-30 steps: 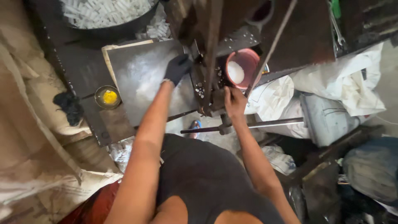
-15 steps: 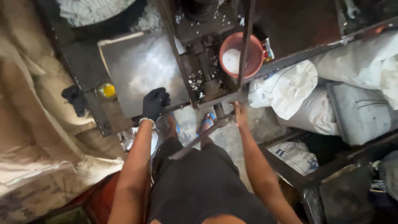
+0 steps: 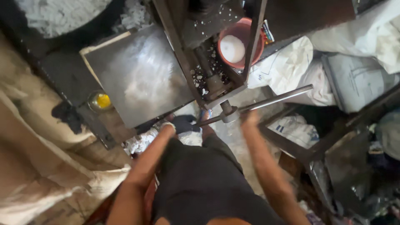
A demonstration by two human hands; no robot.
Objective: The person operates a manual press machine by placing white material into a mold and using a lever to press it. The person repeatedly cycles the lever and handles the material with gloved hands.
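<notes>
I find the steel bar (image 3: 254,104) rigid and heavy: gloved left hand (image 3: 183,123) wraps its near end, bare right hand (image 3: 250,118) touches mid-bar, grip blurred, cannot tell.

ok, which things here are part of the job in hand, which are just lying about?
In use:
- left hand, gloved, on the metal bar
- right hand on the bar
- press frame

Lying about:
- red bowl
- yellow dish
- metal sheet
- white sacks
</notes>
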